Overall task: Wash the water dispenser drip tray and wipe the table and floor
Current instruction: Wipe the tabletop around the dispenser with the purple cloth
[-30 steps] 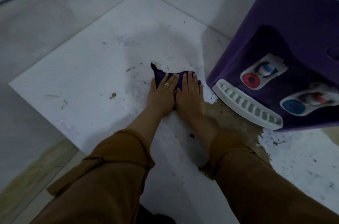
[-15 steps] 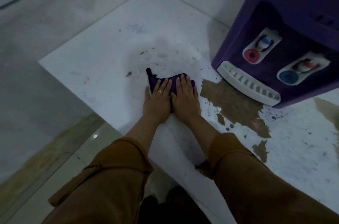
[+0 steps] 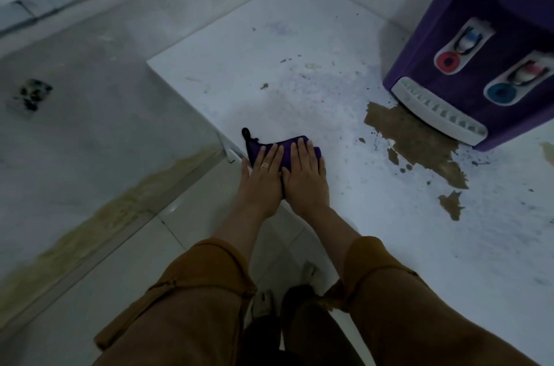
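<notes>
A folded purple cloth (image 3: 281,147) with a black loop lies near the front left corner of the white table top (image 3: 269,45). My left hand (image 3: 263,177) and my right hand (image 3: 304,174) press flat on it side by side, fingers straight. A purple water dispenser (image 3: 491,0) stands at the table's right, with a red tap and a blue tap. Its white slotted drip tray (image 3: 437,111) sits at its base. A brown patch (image 3: 416,144) and dark specks mark the table in front of the tray.
White walls meet behind the table at a corner. To the left lies a pale floor (image 3: 90,132) with a yellowish stain (image 3: 120,203) along the table's foot and a small speckled object (image 3: 30,96). My feet (image 3: 281,302) show below the table's front edge.
Both hands have slid the cloth back toward the table's front left edge, away from the dispenser. More of the brown patch and the floor shows now.
</notes>
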